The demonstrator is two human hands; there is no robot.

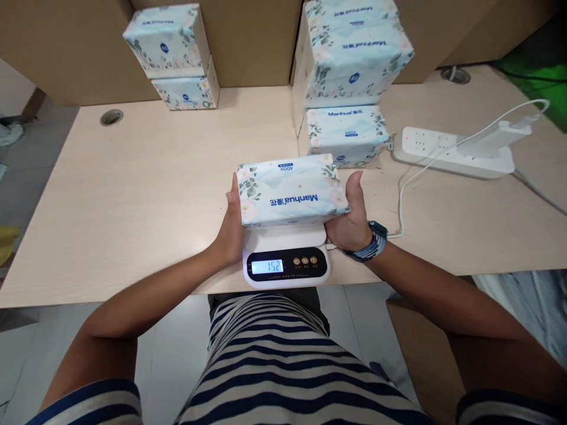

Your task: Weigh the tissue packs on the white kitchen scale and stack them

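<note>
A pack of tissues [287,189] with a pale blue floral wrapper and the name Manhua is held between my two hands, just above or on the white plate of a digital kitchen scale [287,268]. My left hand [231,230] presses flat along the pack's left end. At the right end, my right hand [351,221] supports the lower corner, its thumb raised off the pack. Both hands' fingers are partly hidden behind or under the pack. The scale's lit display reads about 15.2. Whether the pack's underside touches the plate is hidden.
Two stacked tissue packs [170,47] stand at the back left. A taller stack of tissue packs [349,65] is at the back right. A white power strip [425,150] with a plugged-in charger and a white cable [401,200] lies on the right. Cardboard boxes [252,41] line the back.
</note>
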